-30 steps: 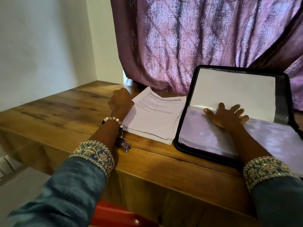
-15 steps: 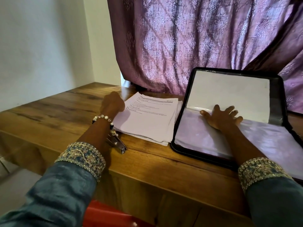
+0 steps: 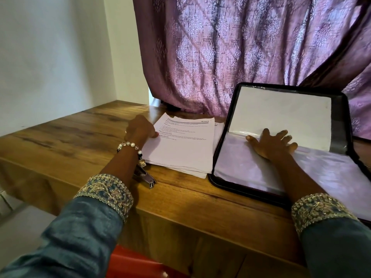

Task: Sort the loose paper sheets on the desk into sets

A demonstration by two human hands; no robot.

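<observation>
Paper stack (image 3: 180,145) on the desk (image 3: 66,133) beside the open folder (image 3: 345,125): left hand (image 3: 140,128) apparently pinches its left edge (fingers hidden), right hand (image 3: 271,142) flat, fingers spread, on a sleeve; lift one sheet only, keeping the rest squared.

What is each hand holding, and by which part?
The left hand pinches the white printed top sheet at its left edge; the right hand lies flat on the black folder, holding nothing.

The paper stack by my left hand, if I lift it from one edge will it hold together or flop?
The paper stack would probably flop: its sheets look thin and loose. Its lower edges are already fanned, so sheets would likely slide apart. The left hand holds just one edge.
</observation>
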